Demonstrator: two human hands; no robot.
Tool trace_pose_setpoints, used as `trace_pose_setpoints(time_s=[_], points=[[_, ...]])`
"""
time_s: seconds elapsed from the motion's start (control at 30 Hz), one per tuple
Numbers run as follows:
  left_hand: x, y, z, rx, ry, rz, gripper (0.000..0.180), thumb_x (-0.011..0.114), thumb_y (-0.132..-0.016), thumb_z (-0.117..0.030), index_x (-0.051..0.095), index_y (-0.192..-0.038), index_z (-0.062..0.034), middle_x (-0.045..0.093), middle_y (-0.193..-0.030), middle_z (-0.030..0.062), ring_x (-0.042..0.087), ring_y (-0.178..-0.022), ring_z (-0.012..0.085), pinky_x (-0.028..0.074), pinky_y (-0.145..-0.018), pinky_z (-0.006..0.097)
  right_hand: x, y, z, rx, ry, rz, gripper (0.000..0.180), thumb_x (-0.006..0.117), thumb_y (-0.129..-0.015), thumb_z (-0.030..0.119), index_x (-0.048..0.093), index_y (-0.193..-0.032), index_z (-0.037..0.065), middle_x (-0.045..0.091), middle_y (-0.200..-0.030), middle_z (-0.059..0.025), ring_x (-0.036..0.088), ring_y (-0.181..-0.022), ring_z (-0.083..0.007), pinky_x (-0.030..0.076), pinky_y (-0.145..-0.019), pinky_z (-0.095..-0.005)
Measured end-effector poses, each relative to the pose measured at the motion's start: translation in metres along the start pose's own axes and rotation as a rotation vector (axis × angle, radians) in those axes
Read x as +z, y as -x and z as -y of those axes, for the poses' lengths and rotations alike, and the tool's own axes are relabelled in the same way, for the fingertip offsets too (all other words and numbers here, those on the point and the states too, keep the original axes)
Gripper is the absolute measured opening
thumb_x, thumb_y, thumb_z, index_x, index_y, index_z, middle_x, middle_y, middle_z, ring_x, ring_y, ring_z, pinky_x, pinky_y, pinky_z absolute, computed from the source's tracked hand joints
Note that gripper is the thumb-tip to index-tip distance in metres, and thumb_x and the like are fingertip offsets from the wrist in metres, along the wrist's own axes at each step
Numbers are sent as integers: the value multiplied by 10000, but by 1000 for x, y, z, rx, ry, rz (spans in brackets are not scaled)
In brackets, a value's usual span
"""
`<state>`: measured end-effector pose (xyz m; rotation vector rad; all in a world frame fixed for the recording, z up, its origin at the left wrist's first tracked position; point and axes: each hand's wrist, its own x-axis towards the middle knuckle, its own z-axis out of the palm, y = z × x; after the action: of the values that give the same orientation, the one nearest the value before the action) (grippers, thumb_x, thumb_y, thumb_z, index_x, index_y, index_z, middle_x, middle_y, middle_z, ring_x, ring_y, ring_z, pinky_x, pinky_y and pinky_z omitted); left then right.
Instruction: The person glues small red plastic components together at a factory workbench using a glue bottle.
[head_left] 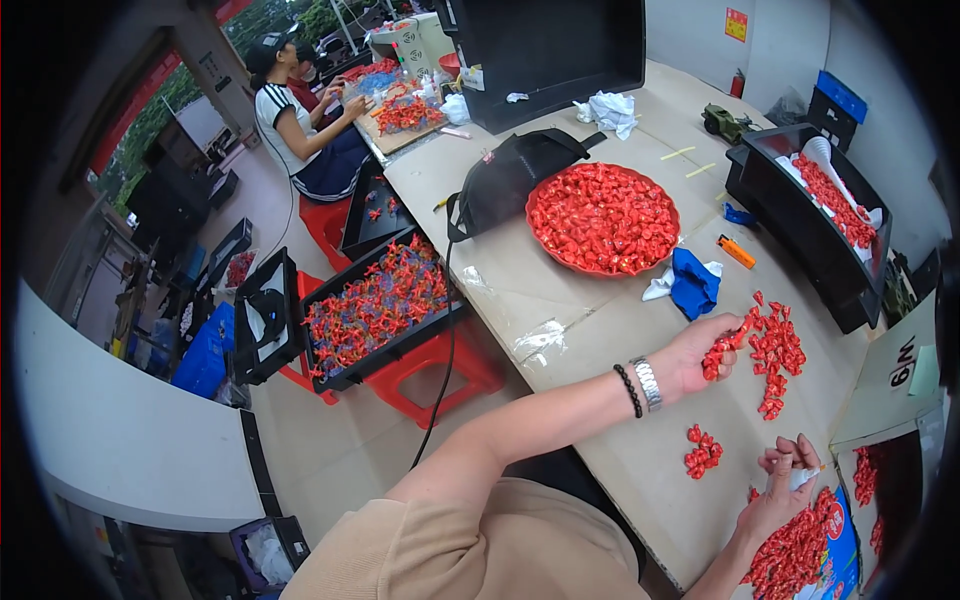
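Small red glossy plastic pieces point(718, 358) are gathered in my left hand point(690, 358), its fingers closed round them. A loose heap of similar red pieces point(777, 350) lies just beyond its fingertips. In my right hand point(772, 495), at the lower right, is a small white bottle with a thin nozzle point(800, 478), held between the fingers. Under and beside that hand, a larger pile of red pieces point(790, 555) rests partly on a blue printed sheet point(846, 560). Between my hands sits a small cluster of red pieces point(703, 452).
A red bowl point(566, 265) full of red pieces, a black bag point(515, 185), blue cloth point(694, 284) and orange lighter point(736, 252) lie on the cardboard-covered table point(590, 350). Black bins point(800, 235) stand right; a filled crate point(350, 372) sits on red stools. A person point(290, 120) works far left.
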<state>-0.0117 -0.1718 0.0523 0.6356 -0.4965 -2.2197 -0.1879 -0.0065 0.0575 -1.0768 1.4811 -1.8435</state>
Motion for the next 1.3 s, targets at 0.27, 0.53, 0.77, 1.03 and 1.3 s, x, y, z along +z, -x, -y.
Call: trace_pose_setpoints(time_s=[0.27,0.53,0.77,1.03,1.3], points=[[7,56,10,-171,400,180,115,576,-873,-241,579,-899,-128,590,-774,-26,455,-496,69,351,-419,198,18,2,-1,10,87,50,314,598,-911,118,523,-1189,-6,557,-780,-40,470,-565,-75,383,-519,-204],[5,71,27,-192,355,91,112,551,-897,-214,589,-942,-119,601,-808,-10,542,-614,107,377,-409,203,17,5,6,120,73,142,350,628,-887,137,523,-1192,1,548,-744,-21,437,-527,-62,345,-487,-187],[1,79,35,-272,416,96,99,565,-917,-176,579,-934,-80,615,-826,28,576,-665,141,385,-392,201,17,12,19,293,47,148,398,603,-828,8,513,-1216,10,540,-773,-12,481,-623,-66,379,-514,-182],[-7,77,22,-225,420,202,138,572,-872,-169,577,-965,-67,643,-824,67,566,-646,180,392,-392,224,30,5,19,244,-126,362,548,507,-676,-66,403,-1200,53,529,-1031,-63,506,-721,-90,414,-629,-228],[-3,75,37,-208,351,214,210,535,-918,-147,540,-1096,-37,621,-890,57,551,-645,159,387,-393,205,20,9,9,146,88,321,373,583,-822,20,427,-1161,17,495,-1170,-90,563,-817,-128,454,-673,-272]])
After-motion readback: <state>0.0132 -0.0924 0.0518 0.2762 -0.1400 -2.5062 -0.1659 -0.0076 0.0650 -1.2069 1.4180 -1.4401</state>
